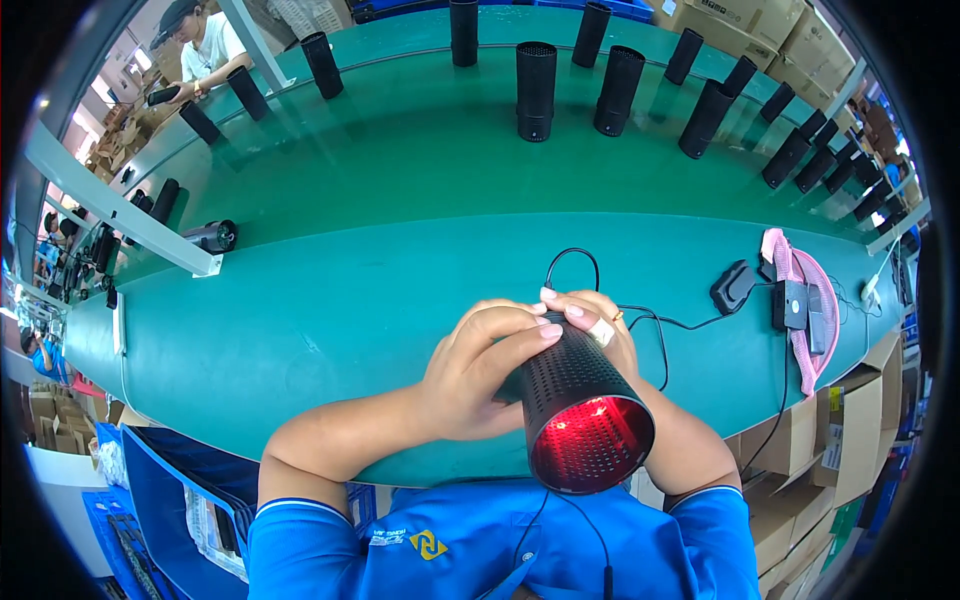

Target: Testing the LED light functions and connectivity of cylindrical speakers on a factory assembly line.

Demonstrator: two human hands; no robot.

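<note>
Head view: left hand (478, 368) curled on the far end of a black perforated cylinder (572, 372), finger and thumb tips pressed to its wall. Right hand (603, 322) on the same end, right side, fingers closed around it; light tape on one finger, ring on another. Both grips closed on the cylinder, exact contact of the hidden fingers can't tell. Cylinder is at the near edge of the green table (330, 330), tilted, open end facing near, red glow (592, 440) inside. Black cord (572, 252) loops just beyond the hands.

Right side of table: black adapter (733, 287), small black box (789, 305), pink band (820, 300). Far: row of upright black tubes (536, 90) on darker green strip. Left: one dark tube (212, 237) lying down near a post foot. Far left: a co-worker (212, 48). Near left: blue bin (165, 510). Near right: cardboard boxes (860, 430).
</note>
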